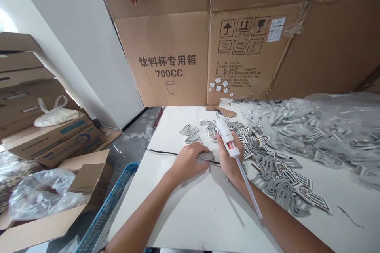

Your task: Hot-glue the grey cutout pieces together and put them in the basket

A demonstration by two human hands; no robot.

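My right hand (230, 154) is wrapped round a white glue gun (225, 130), its nozzle pointing away from me. A long translucent glue stick (248, 187) sticks out of its back end. On the white table (190, 213), my left hand (190, 162) has its fingers closed on a small grey flat piece (205, 156). A black cord (162, 151) runs across the table under my left hand and past the grey piece. Just beyond that hand lie several similar grey pieces (190, 130). To the right of the glue gun spreads a heap of grey and white flat cutouts (276, 170).
Clear plastic bags (341, 114) with more cutouts cover the back right. A cardboard wall (178, 39) rises behind the table. On the floor at left are a blue basket (109, 201), an open carton (50, 225) and stacked boxes (59, 138). A dark thread (350, 216) lies at right.
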